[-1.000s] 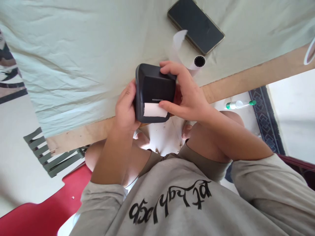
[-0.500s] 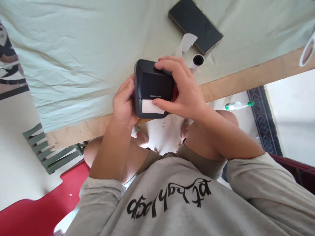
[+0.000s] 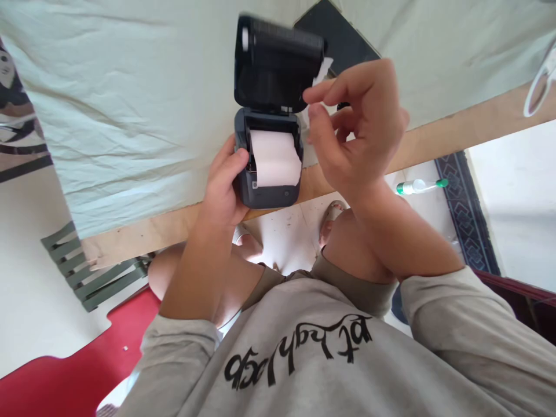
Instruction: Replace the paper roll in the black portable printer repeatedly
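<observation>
A small black label printer (image 3: 269,196) is gripped along its side by my left hand (image 3: 223,188), the thumb lying on its left edge. The printer's lid (image 3: 278,63) stands swung up and back, slightly blurred. Inside the bay sits a white paper roll (image 3: 275,153), its loose end lying over the front. My right hand (image 3: 362,116) is just right of the lid's lower corner, index finger and thumb slightly apart and the other fingers curled. Whether the index fingertip still touches the lid I cannot tell.
Behind the lid and right hand lies a dark smartphone (image 3: 339,35), partly covered. A white paper strip (image 3: 324,70) shows beside it. The pale cloth (image 3: 130,116) ends near the wooden table edge (image 3: 143,231). White-rimmed glasses (image 3: 538,87) lie at far right; a bottle (image 3: 419,186) is below.
The printer's lid was closed with paper sticking out at the front; now it is up, baring the roll. My right hand has moved off the body, up and right.
</observation>
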`<state>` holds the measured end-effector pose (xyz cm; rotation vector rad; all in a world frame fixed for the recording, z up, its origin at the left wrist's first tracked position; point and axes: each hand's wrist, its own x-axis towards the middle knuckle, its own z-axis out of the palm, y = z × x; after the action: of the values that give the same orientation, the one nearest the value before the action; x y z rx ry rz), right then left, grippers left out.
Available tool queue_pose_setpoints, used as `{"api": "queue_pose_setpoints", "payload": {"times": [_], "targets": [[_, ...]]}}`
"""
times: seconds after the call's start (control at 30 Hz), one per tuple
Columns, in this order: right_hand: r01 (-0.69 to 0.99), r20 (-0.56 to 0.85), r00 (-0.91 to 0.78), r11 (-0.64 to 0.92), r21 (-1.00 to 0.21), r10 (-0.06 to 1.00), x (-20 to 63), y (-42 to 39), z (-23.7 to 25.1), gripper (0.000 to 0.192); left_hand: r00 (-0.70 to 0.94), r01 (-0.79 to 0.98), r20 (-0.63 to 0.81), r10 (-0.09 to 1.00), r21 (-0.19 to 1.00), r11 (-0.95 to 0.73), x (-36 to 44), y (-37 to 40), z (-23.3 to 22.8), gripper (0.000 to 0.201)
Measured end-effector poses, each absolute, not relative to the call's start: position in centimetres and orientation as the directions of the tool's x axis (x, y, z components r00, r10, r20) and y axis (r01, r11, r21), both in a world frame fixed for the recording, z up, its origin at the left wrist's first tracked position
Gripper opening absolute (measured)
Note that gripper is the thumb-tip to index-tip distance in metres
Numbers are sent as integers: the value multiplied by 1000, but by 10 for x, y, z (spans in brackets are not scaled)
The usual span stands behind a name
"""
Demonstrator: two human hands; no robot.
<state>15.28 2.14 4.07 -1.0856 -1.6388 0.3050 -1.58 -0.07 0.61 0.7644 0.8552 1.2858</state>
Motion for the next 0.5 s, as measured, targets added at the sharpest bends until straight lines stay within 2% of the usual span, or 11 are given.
{"api": "queue_pose_setpoints", "payload": {"times": [0.07, 0.17, 0.23, 0.3, 0.4, 0.5], "targets": [[595, 581, -102, 517, -615, 808, 153, 23, 42, 6, 67, -480, -110, 992, 868, 129, -15, -2, 8, 25], [773, 356, -302, 445, -451, 884, 151, 22, 49, 14, 74, -462, -92, 993, 879, 116, -13, -4, 11, 26], [849, 188, -367, 410, -333, 911, 149, 22, 55, 16, 88, -448, -90, 992, 886, 120, -13, -4, 11, 25], [871, 98, -399, 410, -269, 912, 148, 22, 60, 16, 103, -443, -78, 992, 889, 116, -14, -4, 9, 26], [846, 43, -463, 455, -277, 886, 150, 21, 66, 23, 120, -436, -54, 991, 894, 102, -18, -3, 3, 31], [792, 67, -487, 473, -387, 871, 156, 18, 68, 28, 153, -427, -85, 985, 893, 143, -20, -2, 1, 30]]}}
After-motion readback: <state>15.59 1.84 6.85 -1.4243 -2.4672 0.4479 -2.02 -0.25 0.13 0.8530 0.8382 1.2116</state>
